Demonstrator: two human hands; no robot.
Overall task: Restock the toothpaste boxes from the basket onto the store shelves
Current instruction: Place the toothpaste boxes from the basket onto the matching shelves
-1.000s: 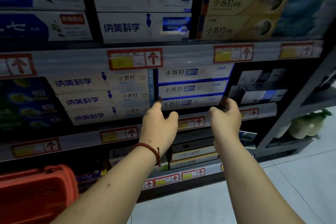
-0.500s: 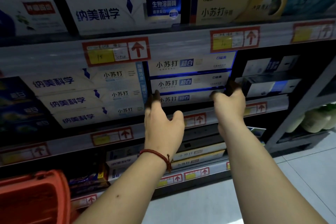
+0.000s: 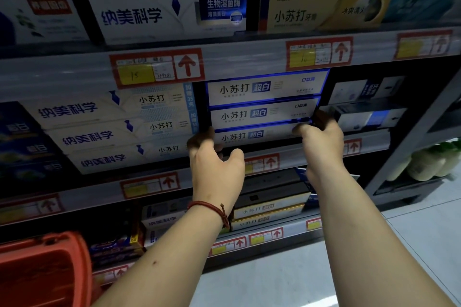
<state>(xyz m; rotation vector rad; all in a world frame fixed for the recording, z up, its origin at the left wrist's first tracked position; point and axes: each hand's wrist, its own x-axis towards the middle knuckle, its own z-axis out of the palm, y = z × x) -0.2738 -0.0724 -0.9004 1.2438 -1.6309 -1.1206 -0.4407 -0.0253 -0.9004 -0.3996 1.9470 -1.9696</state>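
My left hand (image 3: 214, 164) and right hand (image 3: 321, 142) curl round the two ends of a long white toothpaste box (image 3: 252, 136), blue-edged, lying lowest of three alike at the shelf (image 3: 374, 142) front edge.

The blue-edged boxes (image 3: 264, 87) are showing 小苏打 超白; the white boxes (image 3: 99, 132) beside them are reading 纳美科学; a yellow price tag (image 3: 136, 75) is showing 15.
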